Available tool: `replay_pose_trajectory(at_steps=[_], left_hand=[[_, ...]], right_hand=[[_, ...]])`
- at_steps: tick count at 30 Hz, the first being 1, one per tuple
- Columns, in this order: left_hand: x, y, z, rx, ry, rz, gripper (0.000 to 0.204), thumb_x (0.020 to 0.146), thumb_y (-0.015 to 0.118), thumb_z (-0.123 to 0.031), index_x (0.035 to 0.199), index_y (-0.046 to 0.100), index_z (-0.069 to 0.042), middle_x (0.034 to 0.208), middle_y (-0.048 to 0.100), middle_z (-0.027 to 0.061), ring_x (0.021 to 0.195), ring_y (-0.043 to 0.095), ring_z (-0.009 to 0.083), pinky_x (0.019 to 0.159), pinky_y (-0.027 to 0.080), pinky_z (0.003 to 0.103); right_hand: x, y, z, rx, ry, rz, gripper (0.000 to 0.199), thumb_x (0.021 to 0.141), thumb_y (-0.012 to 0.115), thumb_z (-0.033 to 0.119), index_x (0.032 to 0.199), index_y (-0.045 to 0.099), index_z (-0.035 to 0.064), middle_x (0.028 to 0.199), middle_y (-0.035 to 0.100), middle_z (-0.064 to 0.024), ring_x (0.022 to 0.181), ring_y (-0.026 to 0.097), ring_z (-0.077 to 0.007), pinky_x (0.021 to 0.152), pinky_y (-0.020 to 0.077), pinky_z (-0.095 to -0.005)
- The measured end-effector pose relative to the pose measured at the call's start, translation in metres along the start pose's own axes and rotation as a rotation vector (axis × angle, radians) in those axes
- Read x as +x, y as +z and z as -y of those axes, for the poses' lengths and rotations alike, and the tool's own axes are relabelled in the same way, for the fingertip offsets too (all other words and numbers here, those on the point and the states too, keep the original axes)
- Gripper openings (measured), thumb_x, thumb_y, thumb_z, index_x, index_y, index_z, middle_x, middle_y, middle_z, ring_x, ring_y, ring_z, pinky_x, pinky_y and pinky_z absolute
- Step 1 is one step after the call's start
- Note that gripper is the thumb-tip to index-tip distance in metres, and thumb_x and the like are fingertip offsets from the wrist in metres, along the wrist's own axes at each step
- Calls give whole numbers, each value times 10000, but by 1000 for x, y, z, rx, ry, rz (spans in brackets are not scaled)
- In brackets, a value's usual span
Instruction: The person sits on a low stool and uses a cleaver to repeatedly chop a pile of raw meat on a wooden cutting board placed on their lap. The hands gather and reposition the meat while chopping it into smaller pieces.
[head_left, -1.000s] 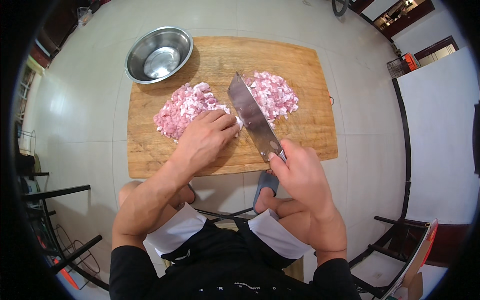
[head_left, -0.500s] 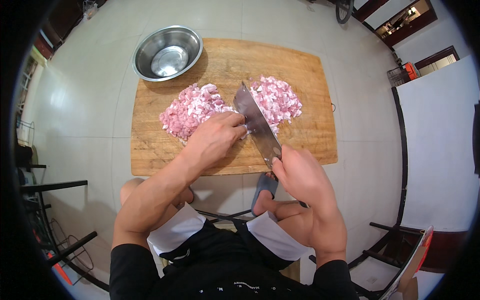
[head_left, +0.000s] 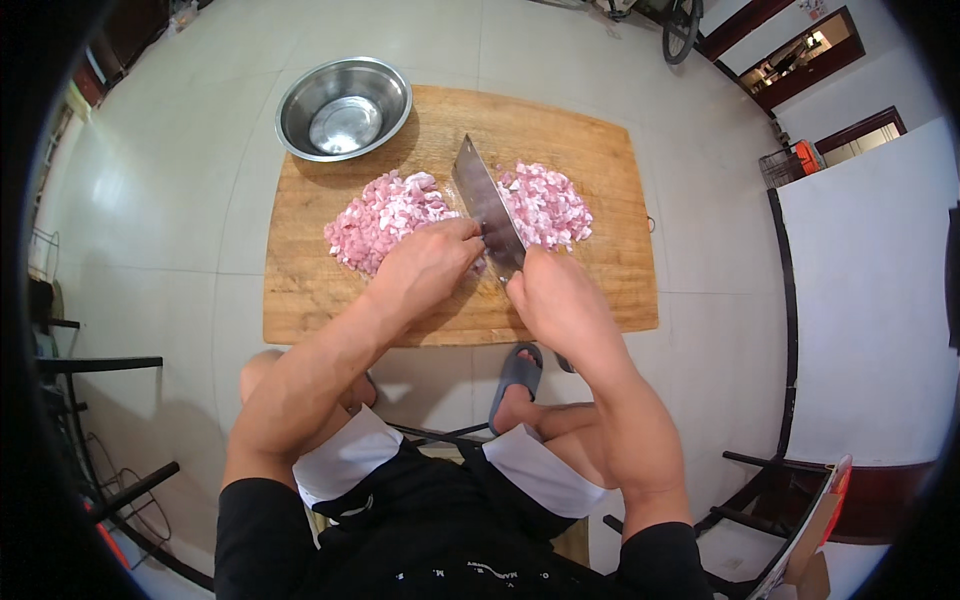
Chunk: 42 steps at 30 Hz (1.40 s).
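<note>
The right hand (head_left: 556, 292) grips the cleaver (head_left: 487, 205); left of it, the left hand (head_left: 426, 264) curls against diced meat (head_left: 385, 222), hold unclear.

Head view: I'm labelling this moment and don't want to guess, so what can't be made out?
All in the head view:
- Cleaver handle: covered by the right hand.
- Anything under the left hand's fingertips: hidden by its own curled fingers.
- Board surface beneath the right meat pile: covered by the meat.
- Top of the dark wheel: cut off by the upper edge.
</note>
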<state>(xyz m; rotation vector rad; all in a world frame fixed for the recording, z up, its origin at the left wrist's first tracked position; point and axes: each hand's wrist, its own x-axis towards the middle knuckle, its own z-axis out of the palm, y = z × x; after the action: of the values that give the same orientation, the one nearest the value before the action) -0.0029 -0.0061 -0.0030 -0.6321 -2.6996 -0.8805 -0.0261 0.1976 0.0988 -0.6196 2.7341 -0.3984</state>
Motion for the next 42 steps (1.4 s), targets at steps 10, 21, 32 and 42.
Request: replay_pose_trajectory(at_steps=[10,21,32,42], left_hand=[[-7,-2,10,-28,120,-16,135,976,719,-132,1042,741,-16,1062,697,142,1064,717,361,933,595,467],[-20,-1,11,6,88,-70,304,1029,722,-218,1277,704,-43,1184,735,139,1130,720,356,1017,574,466],[-11,5,-5,-92,-152,-150,404,977,669,-70,1361,594,33,1063,724,258,1026,721,446,942,578,526],[-10,8,-12,69,-90,-176,705,928,704,-57,1590,495,63,1125,708,194,1059,705,369,954,579,466]], right_hand=[[63,51,-21,237,101,-276,294,974,670,193,1008,726,-94,905,763,-328,881,772,-506,823,621,-585],[8,18,-7,726,188,-199,157,1039,627,113,999,653,-37,696,653,-67,484,625,-153,468,490,-342],[-17,25,-9,749,184,-192,150,1082,638,124,1019,645,-13,693,633,-36,480,602,-121,458,478,-314],[-17,30,-11,847,181,-165,140,1084,626,100,1045,655,-31,687,643,-41,493,624,-124,471,497,-313]])
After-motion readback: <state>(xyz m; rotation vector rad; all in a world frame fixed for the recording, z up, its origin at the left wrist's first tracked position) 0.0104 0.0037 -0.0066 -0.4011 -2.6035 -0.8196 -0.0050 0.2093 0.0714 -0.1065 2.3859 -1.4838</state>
